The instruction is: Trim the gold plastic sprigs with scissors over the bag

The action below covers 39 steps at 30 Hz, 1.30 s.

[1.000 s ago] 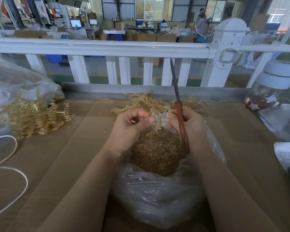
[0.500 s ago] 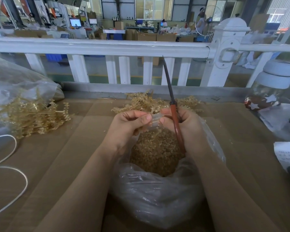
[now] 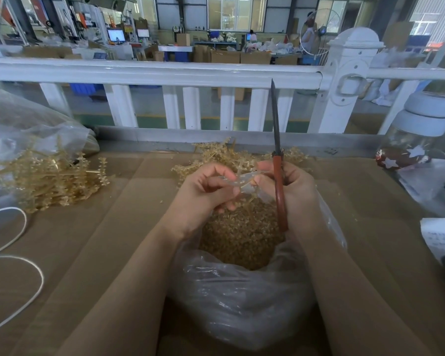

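Our left hand pinches a pale sprig over the bag, already well filled with cuttings, our right hand grips the scissors, and untrimmed sprigs wait on the worktop.

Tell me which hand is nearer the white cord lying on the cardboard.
Left. The left hand pinches a sprig over the bag, on the white cord side; the right hand, gripping the scissors, is farther.
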Tool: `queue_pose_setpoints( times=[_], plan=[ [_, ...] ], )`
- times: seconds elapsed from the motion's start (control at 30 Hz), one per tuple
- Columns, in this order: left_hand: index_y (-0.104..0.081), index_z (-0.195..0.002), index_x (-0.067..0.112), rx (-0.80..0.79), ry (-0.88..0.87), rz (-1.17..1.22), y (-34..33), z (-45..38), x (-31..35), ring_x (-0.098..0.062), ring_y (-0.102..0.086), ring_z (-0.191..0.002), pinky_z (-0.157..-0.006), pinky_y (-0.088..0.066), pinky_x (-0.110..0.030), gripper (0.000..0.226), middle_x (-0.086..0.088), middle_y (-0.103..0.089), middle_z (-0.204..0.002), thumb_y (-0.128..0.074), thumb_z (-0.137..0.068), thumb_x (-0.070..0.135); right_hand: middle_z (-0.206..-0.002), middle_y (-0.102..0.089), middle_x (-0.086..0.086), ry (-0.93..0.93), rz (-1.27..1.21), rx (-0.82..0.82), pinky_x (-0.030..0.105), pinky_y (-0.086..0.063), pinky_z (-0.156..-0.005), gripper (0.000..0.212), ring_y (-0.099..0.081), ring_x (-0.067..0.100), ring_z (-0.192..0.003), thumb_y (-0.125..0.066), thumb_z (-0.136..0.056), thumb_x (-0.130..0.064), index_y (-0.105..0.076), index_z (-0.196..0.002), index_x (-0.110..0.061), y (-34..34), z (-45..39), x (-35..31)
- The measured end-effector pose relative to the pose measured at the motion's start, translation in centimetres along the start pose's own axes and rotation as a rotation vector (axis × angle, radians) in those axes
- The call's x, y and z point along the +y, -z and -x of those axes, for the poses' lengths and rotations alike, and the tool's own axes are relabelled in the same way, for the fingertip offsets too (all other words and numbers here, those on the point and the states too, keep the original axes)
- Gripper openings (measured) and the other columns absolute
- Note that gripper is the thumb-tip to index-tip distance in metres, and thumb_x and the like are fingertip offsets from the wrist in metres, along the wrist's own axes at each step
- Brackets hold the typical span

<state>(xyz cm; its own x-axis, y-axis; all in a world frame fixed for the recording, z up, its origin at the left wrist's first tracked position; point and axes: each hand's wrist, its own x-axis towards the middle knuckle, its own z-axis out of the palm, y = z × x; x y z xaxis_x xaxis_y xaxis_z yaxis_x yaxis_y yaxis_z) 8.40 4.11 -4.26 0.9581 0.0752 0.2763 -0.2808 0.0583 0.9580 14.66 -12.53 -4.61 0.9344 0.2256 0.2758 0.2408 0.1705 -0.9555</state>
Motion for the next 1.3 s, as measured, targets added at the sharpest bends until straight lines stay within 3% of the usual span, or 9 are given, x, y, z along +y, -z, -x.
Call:
queue_pose_setpoints(
  times=[0.2,0.3,0.43,0.53,0.7,0.8,0.97,1.1,1.3],
  plan=[
    [-0.059,-0.094,0.012,-0.040,0.027,-0.024,0.3,0.0,0.0,-0.016,-0.066,-0.059,-0.054,-0.049,-0.020,0.026,-0.010,-0.073,-0.077,-0.074,-0.073,0.008,-0.075,-0.073,-0.005,0.017,0.014,0.019,0.016,-0.052,-0.062,0.019,-0.068,0.006,-0.067,-0.075,-0.087,-0.004,-0.073,-0.100,-0.019,-0.1,0.0,0.1],
    [-0.054,-0.089,0.010,-0.028,0.028,-0.020,0.3,0.0,-0.2,-0.018,-0.067,-0.059,-0.054,-0.050,-0.021,0.024,-0.010,-0.070,-0.072,-0.069,-0.082,-0.007,-0.082,-0.076,-0.007,0.022,0.059,0.027,0.018,-0.055,-0.069,0.019,-0.071,0.006,-0.075,-0.078,-0.085,-0.010,-0.073,-0.098,-0.022,-0.2,-0.1,0.2],
    [-0.052,-0.083,0.008,0.048,0.004,0.070,0.4,-0.2,-0.6,-0.017,-0.063,-0.057,-0.054,-0.048,-0.022,0.026,-0.008,-0.064,-0.067,-0.059,-0.085,-0.016,-0.084,-0.075,-0.011,0.023,0.112,0.053,0.020,-0.056,-0.073,0.020,-0.070,0.004,-0.079,-0.084,-0.079,-0.024,-0.072,-0.095,-0.027,-0.4,-0.1,0.2],
    [-0.068,-0.082,0.008,0.082,0.005,0.073,0.6,-0.3,-0.8,-0.013,-0.061,-0.061,-0.059,-0.049,-0.020,0.024,-0.004,-0.066,-0.069,-0.057,-0.089,-0.013,-0.078,-0.072,-0.014,0.073,0.146,0.057,0.015,-0.051,-0.067,0.020,-0.066,0.000,-0.073,-0.084,-0.078,-0.032,-0.072,-0.094,-0.029,-0.4,0.0,0.2],
    [-0.079,-0.080,0.013,0.282,0.063,0.167,0.5,-0.6,-0.7,-0.010,-0.063,-0.061,-0.060,-0.052,-0.019,0.032,-0.004,-0.073,-0.075,-0.058,-0.090,-0.010,-0.077,-0.071,-0.013,0.110,0.154,0.130,0.028,-0.052,-0.077,0.018,-0.066,0.005,-0.076,-0.082,-0.078,-0.040,-0.072,-0.089,-0.031,-0.4,0.0,0.1],
    [-0.076,-0.089,0.007,0.353,0.067,0.140,0.1,-0.6,-0.7,-0.008,-0.064,-0.063,-0.062,-0.053,-0.017,0.020,0.000,-0.076,-0.083,-0.060,-0.092,-0.005,-0.076,-0.071,-0.007,0.094,0.191,0.156,0.024,-0.052,-0.073,0.022,-0.067,0.003,-0.073,-0.080,-0.075,-0.047,-0.073,-0.083,-0.028,-0.4,0.0,0.1],
    [-0.078,-0.099,0.016,0.374,0.013,-0.088,-0.3,-0.5,-1.3,-0.008,-0.069,-0.073,-0.068,-0.053,-0.017,0.016,0.001,-0.077,-0.083,-0.070,-0.090,0.006,-0.065,-0.066,0.000,0.112,0.264,0.015,0.014,-0.049,-0.056,0.020,-0.060,-0.001,-0.057,-0.080,-0.083,-0.032,-0.069,-0.078,-0.016,-0.7,0.2,0.0],
    [-0.079,-0.098,0.025,0.311,0.011,-0.185,-0.3,-0.8,-1.7,-0.010,-0.073,-0.082,-0.081,-0.056,-0.030,0.020,0.003,-0.078,-0.089,-0.075,-0.087,0.010,-0.071,-0.072,-0.001,0.069,0.223,-0.098,0.012,-0.049,-0.061,0.011,-0.065,0.000,-0.064,-0.078,-0.085,-0.023,-0.072,-0.086,-0.014,-1.2,0.4,0.0],
    [-0.078,-0.102,0.016,0.229,0.000,0.036,-0.3,-0.8,-1.6,-0.022,-0.074,-0.087,-0.079,-0.060,-0.031,0.024,-0.008,-0.075,-0.094,-0.077,-0.081,0.005,-0.069,-0.068,-0.007,0.033,0.243,-0.123,0.011,-0.049,-0.060,0.010,-0.064,-0.001,-0.062,-0.078,-0.086,-0.014,-0.070,-0.092,-0.012,-1.2,0.2,0.4]
  ],
)
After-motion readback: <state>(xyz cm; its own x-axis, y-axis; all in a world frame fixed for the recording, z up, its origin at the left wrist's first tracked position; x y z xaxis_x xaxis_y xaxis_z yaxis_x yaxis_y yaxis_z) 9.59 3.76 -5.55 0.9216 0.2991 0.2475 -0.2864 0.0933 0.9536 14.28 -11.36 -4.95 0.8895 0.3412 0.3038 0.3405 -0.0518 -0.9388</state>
